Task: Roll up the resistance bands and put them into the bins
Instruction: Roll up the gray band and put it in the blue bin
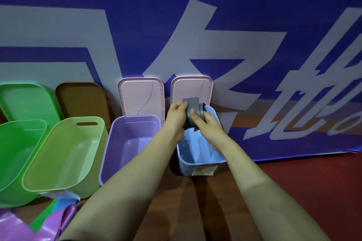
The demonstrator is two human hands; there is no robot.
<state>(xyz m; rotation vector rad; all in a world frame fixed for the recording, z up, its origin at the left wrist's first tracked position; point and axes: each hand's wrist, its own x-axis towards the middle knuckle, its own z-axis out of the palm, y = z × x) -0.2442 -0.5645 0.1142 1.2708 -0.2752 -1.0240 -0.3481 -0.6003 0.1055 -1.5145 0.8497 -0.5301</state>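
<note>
The blue banner (254, 6) carries huge white Chinese characters (195, 45), all cropped; the rightmost looks like 地. The taped label (203, 171) on the blue bin (185, 166) shows no legible writing.

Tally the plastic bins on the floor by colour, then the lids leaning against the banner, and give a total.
dark green plastic bin: 1
light green plastic bin: 1
purple plastic bin: 1
blue plastic bin: 1
pink plastic lids: 2
green plastic lid: 1
brown lid: 1
Total: 8 (4 bins, 4 lids)
</note>
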